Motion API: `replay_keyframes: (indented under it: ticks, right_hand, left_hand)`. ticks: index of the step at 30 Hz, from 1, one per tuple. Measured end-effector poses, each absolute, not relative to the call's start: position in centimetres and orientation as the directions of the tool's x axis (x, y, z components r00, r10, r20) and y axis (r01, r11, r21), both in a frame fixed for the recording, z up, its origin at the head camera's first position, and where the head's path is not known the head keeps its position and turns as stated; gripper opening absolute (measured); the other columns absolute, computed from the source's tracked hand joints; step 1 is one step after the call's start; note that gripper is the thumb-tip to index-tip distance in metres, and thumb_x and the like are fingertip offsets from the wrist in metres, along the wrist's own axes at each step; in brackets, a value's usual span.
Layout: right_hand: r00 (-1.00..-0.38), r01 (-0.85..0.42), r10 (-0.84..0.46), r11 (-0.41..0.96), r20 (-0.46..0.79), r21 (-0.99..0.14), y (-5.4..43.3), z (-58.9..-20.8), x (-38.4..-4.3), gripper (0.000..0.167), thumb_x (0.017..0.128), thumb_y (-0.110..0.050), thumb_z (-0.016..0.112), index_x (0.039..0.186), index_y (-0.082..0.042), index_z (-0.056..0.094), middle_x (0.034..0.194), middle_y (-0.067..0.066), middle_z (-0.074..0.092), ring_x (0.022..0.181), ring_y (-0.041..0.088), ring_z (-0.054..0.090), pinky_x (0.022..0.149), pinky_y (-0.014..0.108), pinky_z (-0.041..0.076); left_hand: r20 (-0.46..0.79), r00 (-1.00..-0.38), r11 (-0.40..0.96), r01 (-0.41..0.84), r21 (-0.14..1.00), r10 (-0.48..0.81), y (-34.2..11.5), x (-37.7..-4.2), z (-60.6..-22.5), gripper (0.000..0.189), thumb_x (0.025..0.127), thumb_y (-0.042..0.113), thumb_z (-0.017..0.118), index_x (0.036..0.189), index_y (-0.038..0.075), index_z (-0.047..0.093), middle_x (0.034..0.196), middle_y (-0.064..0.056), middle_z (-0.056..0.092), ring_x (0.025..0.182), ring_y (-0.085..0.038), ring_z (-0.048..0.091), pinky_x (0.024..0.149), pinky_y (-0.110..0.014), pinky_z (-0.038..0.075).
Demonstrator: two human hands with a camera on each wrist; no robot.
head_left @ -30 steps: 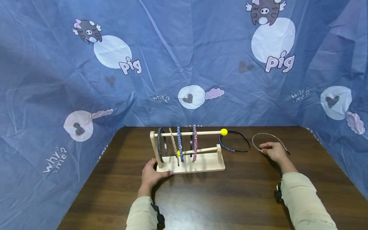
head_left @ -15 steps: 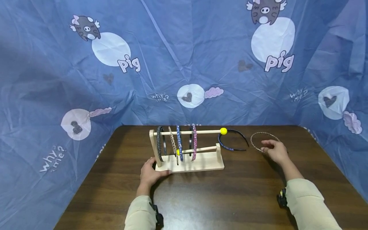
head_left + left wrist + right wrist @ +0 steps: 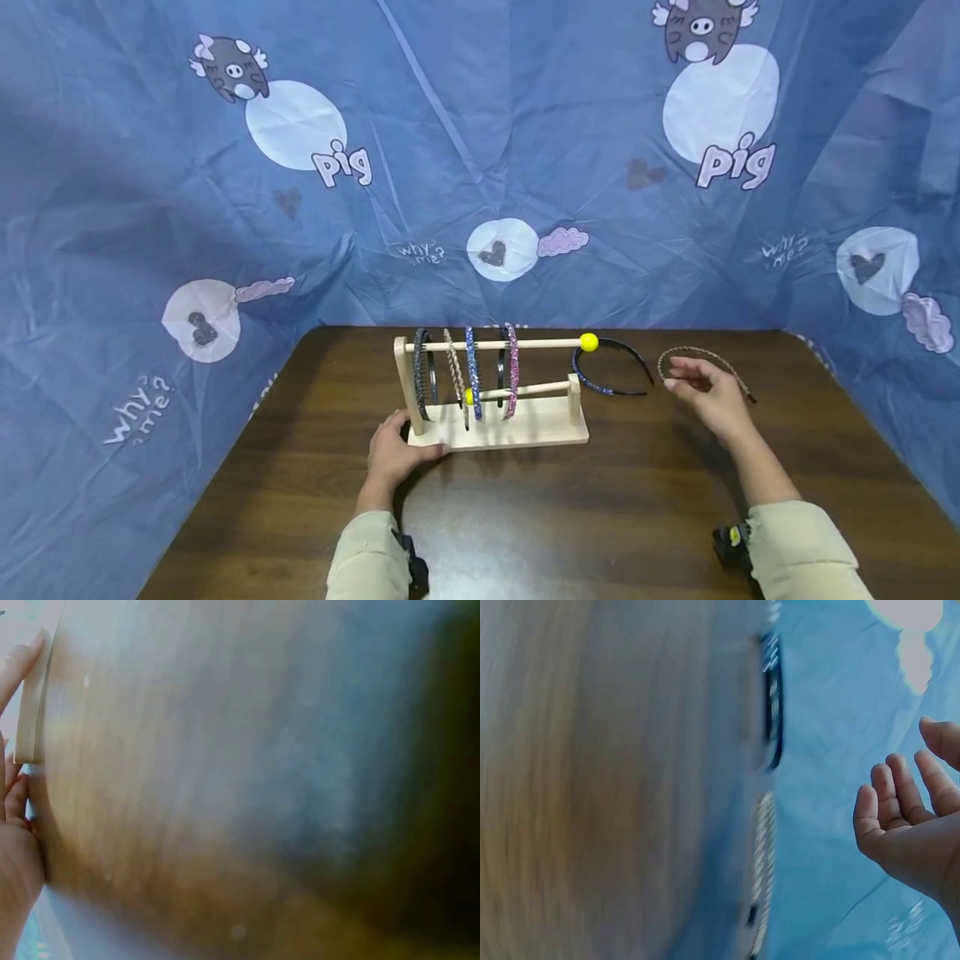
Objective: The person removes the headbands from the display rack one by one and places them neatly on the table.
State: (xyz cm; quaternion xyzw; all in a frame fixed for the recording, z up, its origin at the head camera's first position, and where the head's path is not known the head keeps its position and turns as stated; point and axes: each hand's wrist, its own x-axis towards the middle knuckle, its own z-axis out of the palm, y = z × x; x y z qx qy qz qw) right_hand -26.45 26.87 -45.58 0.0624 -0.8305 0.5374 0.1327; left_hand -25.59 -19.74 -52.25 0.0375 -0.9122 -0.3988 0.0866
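My left hand (image 3: pixel 393 454) holds the left end of a pale wooden headband stand (image 3: pixel 540 427), thumb along its front edge. In the left wrist view, the thumb and part of that hand (image 3: pixel 16 855) show beside the base. On the upper rod hang a black headband (image 3: pixel 420 379), a beige braided headband (image 3: pixel 454 371), a blue glitter headband (image 3: pixel 473 375) and a pink glitter headband (image 3: pixel 513 367). At the right, my right hand (image 3: pixel 712 402) hovers with loosely bent fingers, nothing between them. It overlaps another braided headband (image 3: pixel 726 363), which lies on the table.
A dark blue headband (image 3: pixel 594 386) lies behind the stand's right end. The upper rod ends in a yellow ball (image 3: pixel 589 342), and a second yellow ball (image 3: pixel 469 397) tips the lower rod. A blue printed cloth (image 3: pixel 420 167) hangs behind the brown wooden table (image 3: pixel 570 517).
My right hand has left the lying braided headband, rising slightly with its fingers spreading. That headband stays in about the same place. My left hand stays on the stand.
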Motion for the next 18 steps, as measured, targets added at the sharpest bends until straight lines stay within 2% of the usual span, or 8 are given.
replay_keyframes:
  ticks: [6,8,16,18]
  right_hand:
    - [-0.955,-0.283,-0.015,0.346,0.297,-0.894,24.1,-44.1,-25.4,0.044,0.090,-0.016,0.063,0.127,0.004,0.049,0.108,0.022,0.058,0.089,0.011,0.055,0.070,0.016,0.047]
    - [-0.954,-0.292,-0.038,0.328,0.296,-0.898,23.4,-44.3,-25.2,0.046,0.090,-0.018,0.063,0.129,0.001,0.049,0.108,0.020,0.058,0.090,0.013,0.055,0.070,0.018,0.047]
    - [-0.942,-0.335,-0.090,0.223,0.322,-0.916,20.4,-43.7,-24.0,0.043,0.088,-0.011,0.064,0.127,0.003,0.049,0.102,0.011,0.061,0.088,0.015,0.056,0.073,0.019,0.046]
    - [-0.938,-0.346,-0.106,0.195,0.331,-0.918,19.6,-43.6,-23.8,0.043,0.088,-0.009,0.064,0.126,0.004,0.049,0.102,0.014,0.061,0.087,0.015,0.056,0.073,0.020,0.047]
  left_hand:
    - [0.122,-0.984,0.680,0.000,0.733,-0.132,-19.4,-25.7,-51.8,0.087,0.053,0.039,0.088,0.125,0.001,0.055,0.131,-0.022,0.049,0.124,-0.045,0.036,0.103,-0.054,0.027]
    - [0.124,-0.983,0.677,0.002,0.736,-0.132,-19.4,-25.6,-51.8,0.087,0.053,0.039,0.088,0.124,0.001,0.055,0.130,-0.022,0.049,0.124,-0.044,0.037,0.103,-0.054,0.026]
    - [0.118,-0.983,0.671,-0.008,0.741,-0.142,-19.7,-25.7,-52.3,0.088,0.052,0.039,0.088,0.124,0.001,0.056,0.131,-0.021,0.049,0.124,-0.043,0.037,0.103,-0.054,0.026]
    - [0.115,-0.983,0.673,-0.011,0.740,-0.142,-19.7,-25.9,-52.3,0.088,0.051,0.039,0.088,0.123,0.001,0.056,0.131,-0.022,0.048,0.124,-0.044,0.036,0.104,-0.054,0.024]
